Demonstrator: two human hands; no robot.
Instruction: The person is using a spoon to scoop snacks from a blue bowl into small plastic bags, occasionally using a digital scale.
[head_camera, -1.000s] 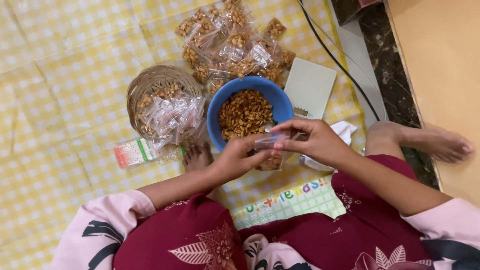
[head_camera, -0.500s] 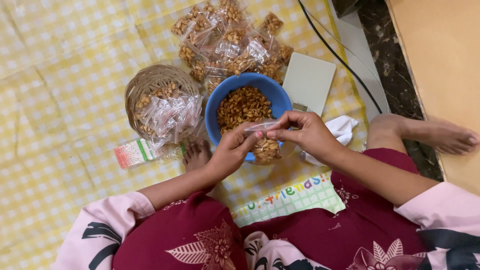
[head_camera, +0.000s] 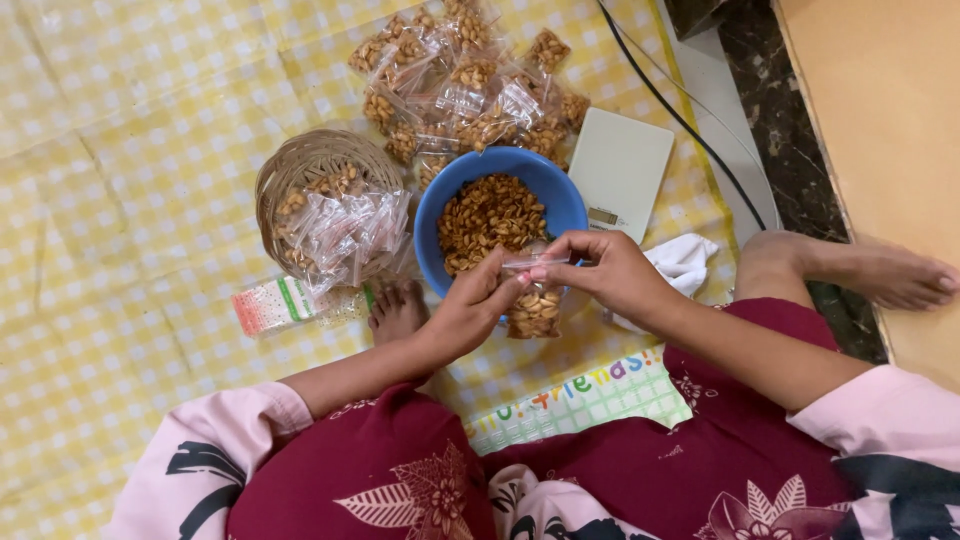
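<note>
We pinch the small clear bag of peanuts (head_camera: 536, 305) by its top strip between left hand (head_camera: 470, 312) and right hand (head_camera: 610, 275), both grips closed on it, judging it light, soft and slippery.

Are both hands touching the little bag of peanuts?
Touching. The head view shows the left hand and right hand each pinching the top edge of the small clear bag, which hangs below their fingertips.

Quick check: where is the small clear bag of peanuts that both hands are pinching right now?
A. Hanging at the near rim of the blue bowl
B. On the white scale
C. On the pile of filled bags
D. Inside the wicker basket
A: the left hand and right hand pinch the top of the small clear bag of peanuts, which hangs at the near rim of the blue bowl.
</note>
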